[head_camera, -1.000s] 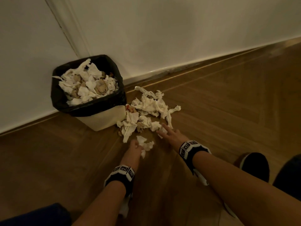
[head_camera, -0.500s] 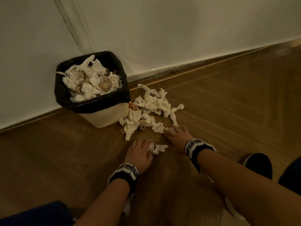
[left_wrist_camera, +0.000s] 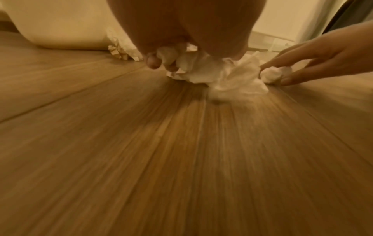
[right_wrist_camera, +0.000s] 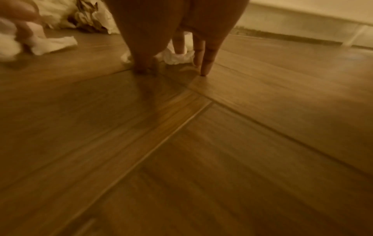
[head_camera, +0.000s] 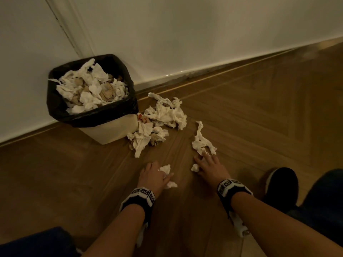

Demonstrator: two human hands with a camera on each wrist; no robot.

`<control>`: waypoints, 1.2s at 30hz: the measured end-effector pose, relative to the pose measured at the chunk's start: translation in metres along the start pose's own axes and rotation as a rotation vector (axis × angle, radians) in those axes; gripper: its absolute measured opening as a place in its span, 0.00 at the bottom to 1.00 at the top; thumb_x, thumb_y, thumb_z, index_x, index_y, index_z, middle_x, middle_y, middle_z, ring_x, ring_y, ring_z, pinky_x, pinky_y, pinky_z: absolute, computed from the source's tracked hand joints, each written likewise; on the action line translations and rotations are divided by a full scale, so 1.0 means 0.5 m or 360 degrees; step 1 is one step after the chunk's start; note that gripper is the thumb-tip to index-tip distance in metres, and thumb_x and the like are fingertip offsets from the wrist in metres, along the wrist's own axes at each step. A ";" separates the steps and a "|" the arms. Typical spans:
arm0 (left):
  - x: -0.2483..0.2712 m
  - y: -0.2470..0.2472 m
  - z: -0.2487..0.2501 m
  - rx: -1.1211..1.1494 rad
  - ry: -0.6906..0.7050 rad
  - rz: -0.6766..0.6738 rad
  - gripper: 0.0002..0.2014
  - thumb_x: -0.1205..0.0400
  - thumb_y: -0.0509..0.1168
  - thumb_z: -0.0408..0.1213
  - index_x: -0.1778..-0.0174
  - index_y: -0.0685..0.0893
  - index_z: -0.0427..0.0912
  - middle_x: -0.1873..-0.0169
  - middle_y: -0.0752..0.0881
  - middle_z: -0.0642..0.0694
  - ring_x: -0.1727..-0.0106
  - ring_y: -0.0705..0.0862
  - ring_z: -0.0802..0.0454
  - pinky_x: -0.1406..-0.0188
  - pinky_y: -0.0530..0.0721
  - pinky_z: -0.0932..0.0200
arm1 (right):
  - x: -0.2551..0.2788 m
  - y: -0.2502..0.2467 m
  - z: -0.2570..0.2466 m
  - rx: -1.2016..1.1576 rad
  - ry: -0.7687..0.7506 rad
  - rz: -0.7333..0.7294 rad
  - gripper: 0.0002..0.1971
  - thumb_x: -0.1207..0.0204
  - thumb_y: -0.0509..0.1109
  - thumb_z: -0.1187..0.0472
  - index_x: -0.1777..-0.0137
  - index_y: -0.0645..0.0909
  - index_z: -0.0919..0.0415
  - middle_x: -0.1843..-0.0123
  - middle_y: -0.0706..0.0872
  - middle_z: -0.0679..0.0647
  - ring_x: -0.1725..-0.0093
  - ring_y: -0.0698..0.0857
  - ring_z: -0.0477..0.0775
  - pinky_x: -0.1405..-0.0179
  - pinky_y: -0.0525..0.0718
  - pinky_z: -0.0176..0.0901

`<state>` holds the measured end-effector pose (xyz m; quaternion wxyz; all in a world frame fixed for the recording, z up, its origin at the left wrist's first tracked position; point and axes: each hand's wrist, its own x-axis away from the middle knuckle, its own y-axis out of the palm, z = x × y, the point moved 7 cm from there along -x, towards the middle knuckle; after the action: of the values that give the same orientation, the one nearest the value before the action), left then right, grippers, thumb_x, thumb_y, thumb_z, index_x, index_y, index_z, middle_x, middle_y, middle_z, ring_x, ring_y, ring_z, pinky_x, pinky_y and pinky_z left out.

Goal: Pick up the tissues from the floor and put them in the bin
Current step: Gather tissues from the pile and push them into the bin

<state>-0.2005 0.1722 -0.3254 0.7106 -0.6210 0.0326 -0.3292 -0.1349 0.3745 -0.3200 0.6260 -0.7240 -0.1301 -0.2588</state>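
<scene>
A cream bin (head_camera: 111, 132) with a black liner stands by the wall, heaped with crumpled tissues. A pile of white tissues (head_camera: 163, 115) lies on the floor to its right. My left hand (head_camera: 163, 176) (left_wrist_camera: 167, 63) is low on the floor, fingers curled round a crumpled tissue (head_camera: 165, 169) (left_wrist_camera: 195, 70). My right hand (head_camera: 206, 160) (right_wrist_camera: 173, 65) has its straight, spread fingers pressed on a long twisted tissue (head_camera: 201, 143) (right_wrist_camera: 177, 57). A small tissue ball (head_camera: 194, 167) (left_wrist_camera: 272, 75) sits between its thumb and forefinger.
The white wall and its skirting (head_camera: 185, 75) run behind the bin. Wooden parquet floor (head_camera: 259, 112) stretches to the right. A dark shoe (head_camera: 280, 184) rests at the right, close to my right forearm, with dark trouser legs at both lower corners.
My right hand has dragged a long tissue out of the pile toward me. My left hand has closed round a loose tissue and drawn back a little.
</scene>
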 end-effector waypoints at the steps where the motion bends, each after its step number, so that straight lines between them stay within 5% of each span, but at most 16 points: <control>1: 0.000 -0.002 -0.001 -0.0003 0.0014 0.0000 0.27 0.18 0.48 0.62 0.48 0.88 0.49 0.42 0.73 0.48 0.39 0.70 0.50 0.41 0.69 0.54 | 0.004 0.000 -0.004 -0.0061 0.0017 0.0029 0.33 0.19 0.57 0.42 0.18 0.45 0.39 0.15 0.47 0.51 0.18 0.50 0.64 0.25 0.65 0.59; 6: 0.005 -0.009 -0.009 0.0120 0.0027 -0.0022 0.21 0.19 0.59 0.55 0.44 0.86 0.44 0.40 0.74 0.44 0.38 0.73 0.47 0.40 0.75 0.54 | 0.009 -0.018 -0.034 -0.0172 0.0093 0.0210 0.40 0.27 0.60 0.32 0.19 0.47 0.41 0.23 0.62 0.55 0.26 0.63 0.62 0.31 0.73 0.57; 9: 0.006 0.005 -0.015 0.0237 0.0016 -0.0094 0.18 0.18 0.61 0.47 0.36 0.80 0.41 0.33 0.69 0.41 0.37 0.76 0.46 0.40 0.76 0.58 | 0.001 -0.017 -0.048 -0.0207 0.0149 0.0157 0.33 0.24 0.64 0.41 0.21 0.57 0.46 0.25 0.63 0.57 0.28 0.64 0.62 0.31 0.73 0.55; 14: 0.011 0.000 -0.023 0.0478 -0.0138 -0.0032 0.16 0.18 0.60 0.36 0.35 0.70 0.50 0.35 0.74 0.39 0.48 0.81 0.47 0.56 0.79 0.57 | -0.002 -0.019 -0.052 -0.0381 0.0217 0.0114 0.22 0.17 0.58 0.54 0.25 0.67 0.55 0.25 0.66 0.60 0.30 0.68 0.65 0.31 0.70 0.53; 18: 0.014 -0.004 -0.028 0.0628 -0.0178 -0.0017 0.25 0.24 0.63 0.22 0.31 0.69 0.41 0.33 0.70 0.39 0.42 0.77 0.46 0.45 0.77 0.59 | -0.009 -0.021 -0.044 -0.0500 0.0238 0.0034 0.21 0.17 0.57 0.62 0.25 0.67 0.63 0.24 0.65 0.62 0.30 0.72 0.64 0.30 0.72 0.48; 23: 0.007 -0.004 -0.022 0.0586 -0.0142 -0.0027 0.35 0.25 0.65 0.22 0.22 0.62 0.44 0.28 0.66 0.41 0.31 0.73 0.45 0.34 0.73 0.57 | -0.007 -0.033 -0.021 -0.0902 0.0428 0.0033 0.14 0.19 0.62 0.64 0.35 0.76 0.64 0.31 0.76 0.63 0.35 0.78 0.62 0.36 0.76 0.48; 26: 0.007 0.001 -0.026 0.0581 -0.0197 -0.0078 0.34 0.24 0.66 0.23 0.23 0.63 0.43 0.28 0.66 0.41 0.33 0.74 0.44 0.37 0.74 0.57 | 0.003 -0.037 -0.011 -0.1231 0.0515 0.0103 0.26 0.21 0.64 0.64 0.24 0.64 0.56 0.32 0.78 0.65 0.36 0.80 0.66 0.38 0.80 0.53; 29: 0.010 -0.011 -0.029 0.0625 -0.0212 -0.0071 0.26 0.21 0.65 0.27 0.26 0.69 0.42 0.30 0.68 0.41 0.35 0.76 0.44 0.40 0.76 0.56 | 0.013 -0.038 -0.013 -0.1112 0.0513 0.0018 0.34 0.23 0.66 0.64 0.19 0.57 0.56 0.27 0.74 0.62 0.30 0.76 0.64 0.34 0.77 0.50; 33: 0.015 -0.035 -0.033 0.0568 -0.0180 0.0033 0.16 0.19 0.61 0.28 0.34 0.77 0.40 0.35 0.71 0.40 0.44 0.80 0.43 0.50 0.77 0.58 | 0.023 -0.043 -0.012 -0.0717 0.0507 -0.0102 0.20 0.23 0.68 0.60 0.34 0.78 0.67 0.36 0.82 0.64 0.37 0.80 0.62 0.42 0.78 0.47; 36: 0.024 -0.050 -0.029 0.0593 -0.0180 0.0060 0.11 0.17 0.57 0.33 0.39 0.75 0.45 0.38 0.77 0.37 0.49 0.83 0.41 0.48 0.81 0.50 | 0.030 -0.048 -0.014 -0.0716 0.0517 -0.0119 0.19 0.22 0.67 0.54 0.41 0.81 0.72 0.40 0.83 0.66 0.43 0.81 0.61 0.58 0.75 0.43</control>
<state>-0.2087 0.1532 -0.3017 0.8200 -0.4954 -0.0572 -0.2808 -0.1361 0.3699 -0.2911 0.4521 -0.7886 0.0060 -0.4167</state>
